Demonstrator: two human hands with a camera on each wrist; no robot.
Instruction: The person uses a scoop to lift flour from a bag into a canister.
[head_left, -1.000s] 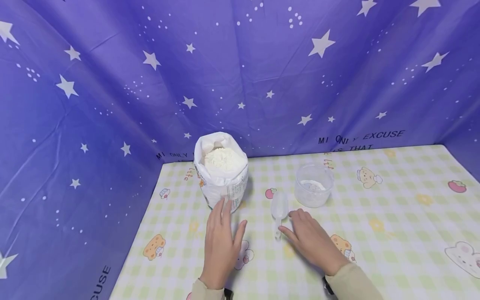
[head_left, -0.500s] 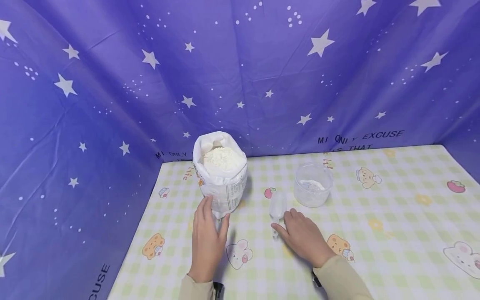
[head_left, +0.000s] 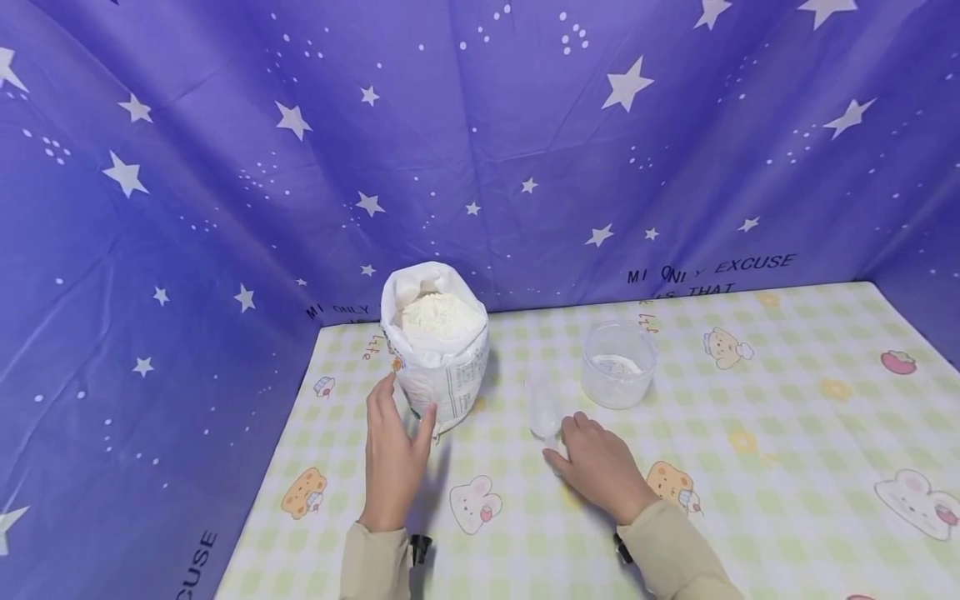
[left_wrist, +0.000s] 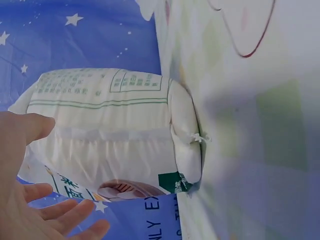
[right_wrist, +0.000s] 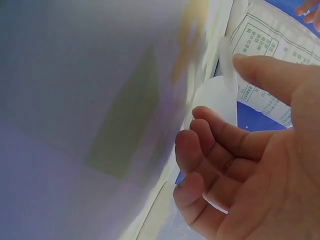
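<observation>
A white bag of flour (head_left: pixel 442 367), its top rolled open and pale powder showing inside, stands upright at the left of the table. Beside its lower left side is my left hand (head_left: pixel 393 462), thumb spread away from the fingers; in the left wrist view the bag (left_wrist: pixel 100 130) lies just beyond that hand. My right hand (head_left: pixel 603 467) pinches the handle of a clear plastic scoop (head_left: pixel 543 408) between thumb and curled fingers, with the scoop's bowl pointing away from me. The right wrist view shows the handle against the thumb, and the pale bowl (right_wrist: pixel 217 97) behind the fingers.
A clear round plastic tub (head_left: pixel 618 367) stands right of the scoop, with something whitish visible at its bottom. The table wears a green-and-white checked cloth (head_left: pixel 795 467) with cartoon prints. Blue star-patterned curtain (head_left: pixel 480 150) closes off the back and sides.
My left hand has moved left from the bag's front to its lower left side. My right hand has closed in on the scoop's handle, and the scoop has turned and shifted slightly left.
</observation>
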